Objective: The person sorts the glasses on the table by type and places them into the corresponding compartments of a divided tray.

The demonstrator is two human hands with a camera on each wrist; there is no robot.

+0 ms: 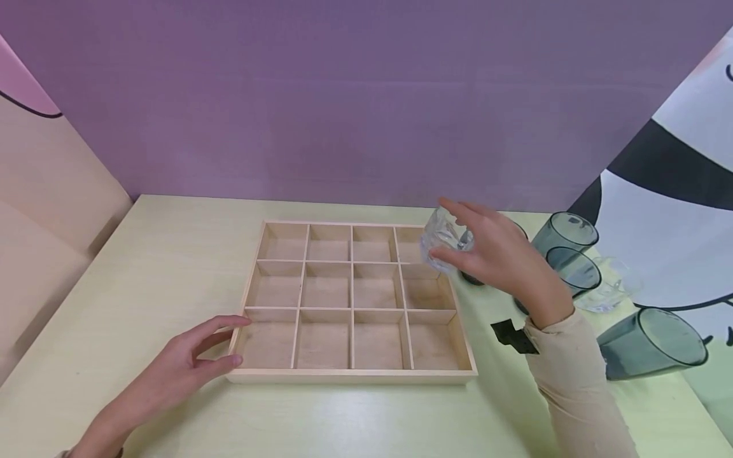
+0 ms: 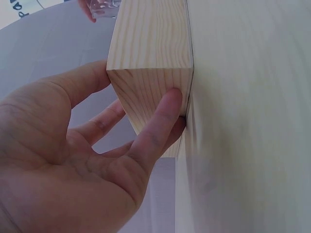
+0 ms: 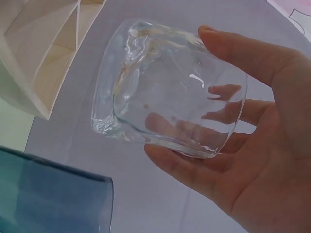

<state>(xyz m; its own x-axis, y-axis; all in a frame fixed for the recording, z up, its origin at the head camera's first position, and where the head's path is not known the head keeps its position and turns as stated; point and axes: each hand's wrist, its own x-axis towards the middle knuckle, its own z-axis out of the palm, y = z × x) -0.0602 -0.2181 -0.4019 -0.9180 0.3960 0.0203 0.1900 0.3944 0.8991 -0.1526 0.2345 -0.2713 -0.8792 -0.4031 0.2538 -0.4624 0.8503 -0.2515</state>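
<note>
My right hand (image 1: pixel 495 254) grips a clear drinking glass (image 1: pixel 439 238) between thumb and fingers, its thick squarish base turned away from the palm in the right wrist view (image 3: pixel 160 92). In the head view the glass overlaps the back right corner of a pale wooden divided box (image 1: pixel 355 376). My left hand (image 1: pixel 191 353) touches the box's left side near the front corner. In the left wrist view its fingers (image 2: pixel 153 131) lie against the wooden end, with the fingers fairly straight. The box's compartments hold nothing visible.
Several grey-blue glasses stand or lean at the right, including one at the back (image 1: pixel 564 235) and a tilted one nearer the front (image 1: pixel 647 343). Another clear glass (image 1: pixel 609 289) is among them. Black tape (image 1: pixel 515 337) shows beside the right sleeve. A purple wall (image 1: pixel 355 114) closes the back.
</note>
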